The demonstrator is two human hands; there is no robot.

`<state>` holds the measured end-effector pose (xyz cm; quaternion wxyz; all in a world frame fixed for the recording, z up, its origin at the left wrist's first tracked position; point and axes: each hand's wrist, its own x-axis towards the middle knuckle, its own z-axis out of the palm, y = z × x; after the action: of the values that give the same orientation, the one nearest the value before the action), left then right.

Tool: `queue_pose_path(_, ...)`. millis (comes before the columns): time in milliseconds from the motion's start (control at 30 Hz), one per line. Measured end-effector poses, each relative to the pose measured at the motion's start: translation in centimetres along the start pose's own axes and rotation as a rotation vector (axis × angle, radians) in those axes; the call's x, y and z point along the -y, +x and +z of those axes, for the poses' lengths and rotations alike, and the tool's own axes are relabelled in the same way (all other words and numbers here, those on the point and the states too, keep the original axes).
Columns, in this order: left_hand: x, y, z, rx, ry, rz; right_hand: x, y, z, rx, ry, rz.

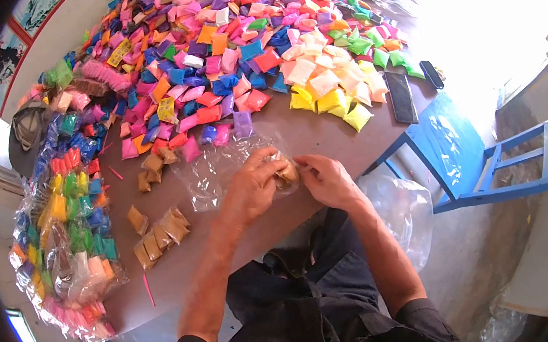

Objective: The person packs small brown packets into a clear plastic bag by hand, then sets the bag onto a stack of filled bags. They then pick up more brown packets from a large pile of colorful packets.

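Note:
Over the table's front edge, my left hand (pixel 253 185) is closed around a clear plastic bag with brown packets (pixel 286 174) bunched inside. My right hand (pixel 328 180) pinches the right side of this bag between thumb and fingers. Under and behind my left hand spreads a flat sheet of clear plastic (pixel 204 176). Left of it lie small brown packets (pixel 151 169) in a loose cluster. Nearer me, more brown packets (pixel 162 236) lie in a row, with a single brown packet (pixel 137 220) just behind them.
A large heap of colourful packets (pixel 209 57) covers the table's far part. Bagged packets (pixel 72 219) line the left edge. A black phone (pixel 401 96) lies at the right; beyond the edge stands a blue chair (pixel 448 142). Pink strips (pixel 148 289) lie at the left.

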<state>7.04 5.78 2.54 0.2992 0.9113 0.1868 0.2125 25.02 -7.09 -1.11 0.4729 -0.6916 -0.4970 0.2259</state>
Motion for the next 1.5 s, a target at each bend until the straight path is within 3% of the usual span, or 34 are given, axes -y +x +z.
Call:
queue_pose_path(100,-0.8,0.5,-0.3,0.011,-0.160,-0.094,0.7,-0.1,-0.6,0.051,-0.019,0.094)
queue_pose_path(200,0.1,0.7,-0.3,-0.035,-0.008,0.037,0.5,-0.4,-0.3,0.019,-0.047,0.082)
queue_pose_path(300,-0.2,0.8,0.0,-0.029,-0.268,-0.317,0.4,-0.8,0.4,-0.083,-0.092,0.119)
queue_pose_path(400,1.7,0.6,0.1,0.097,-0.284,-0.370,0.7,-1.2,0.5,-0.108,-0.157,0.151)
queue_pose_path(600,1.2,1.6,-0.1,0.165,-0.318,-0.432,1.7,-1.9,0.2,-0.146,-0.200,0.167)
queue_pose_path(700,1.9,2.6,0.2,0.270,-0.264,-0.387,1.2,-1.8,0.2,-0.168,-0.193,0.157)
queue_pose_path(1000,1.9,3.3,1.4,0.284,-0.578,-0.636,-0.1,0.0,-0.5,-0.182,-0.120,0.157)
queue_pose_path(1300,2.5,3.4,1.8,0.225,-0.598,-0.628,-3.0,-1.3,-2.2,-0.080,0.455,0.292)
queue_pose_path(1500,0.6,3.7,2.1,0.173,-0.719,-0.573,-3.4,-0.8,-1.8,-0.069,0.370,0.320)
